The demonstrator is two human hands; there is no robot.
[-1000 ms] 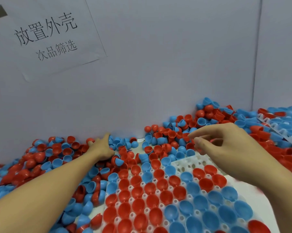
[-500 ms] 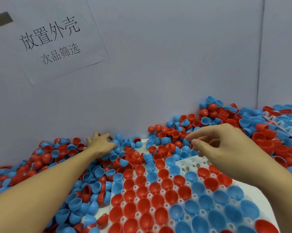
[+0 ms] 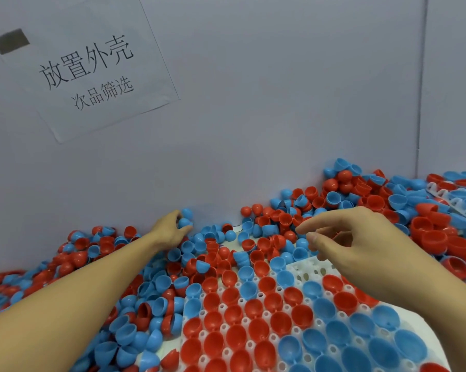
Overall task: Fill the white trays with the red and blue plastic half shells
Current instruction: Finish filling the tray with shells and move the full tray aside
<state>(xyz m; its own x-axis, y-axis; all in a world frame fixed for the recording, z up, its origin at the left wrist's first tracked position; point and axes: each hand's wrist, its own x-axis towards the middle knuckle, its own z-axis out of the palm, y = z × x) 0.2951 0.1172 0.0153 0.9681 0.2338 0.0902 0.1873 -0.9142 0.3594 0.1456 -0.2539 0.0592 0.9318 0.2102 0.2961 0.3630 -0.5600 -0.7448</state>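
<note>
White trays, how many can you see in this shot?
2. One white tray lies in front, mostly filled, under the right hand. A second tray shows at the far right edge, half buried in loose shells. More may lie hidden under the pile.

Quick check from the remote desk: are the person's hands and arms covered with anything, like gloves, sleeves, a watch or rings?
Nothing worn shows. The left hand and right hand are bare, with no gloves. Both forearms are uncovered to the frame edges, so no sleeve is in view. No watch, band or ring shows on the wrists or on the visible fingers. The nails look short and unpainted.
</note>
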